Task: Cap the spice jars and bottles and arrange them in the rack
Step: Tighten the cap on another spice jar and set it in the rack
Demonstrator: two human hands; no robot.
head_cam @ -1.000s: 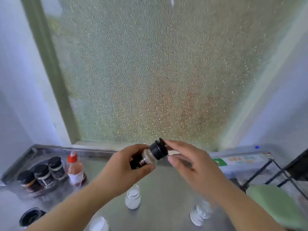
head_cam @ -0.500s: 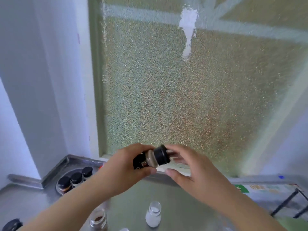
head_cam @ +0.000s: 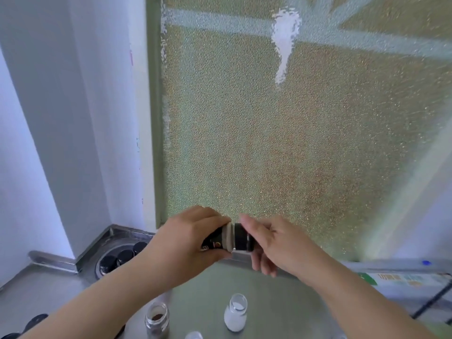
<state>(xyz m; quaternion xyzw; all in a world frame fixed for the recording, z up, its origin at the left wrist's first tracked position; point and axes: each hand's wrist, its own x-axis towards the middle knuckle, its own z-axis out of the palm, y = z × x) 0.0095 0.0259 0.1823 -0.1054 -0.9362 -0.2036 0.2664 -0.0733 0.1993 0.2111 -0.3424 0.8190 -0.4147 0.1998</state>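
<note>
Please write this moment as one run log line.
left hand: grips spice jar | right hand: grips black cap on jar | uncapped jars on counter

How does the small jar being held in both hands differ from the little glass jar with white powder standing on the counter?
The black-labelled jar held in both hands lies sideways in the air, while the clear glass jar of white powder stands upright on the steel counter. The held jar wears a black cap; the powder jar's mouth is open. The held jar bears a dark label; the other is bare glass. Both are small.
</note>
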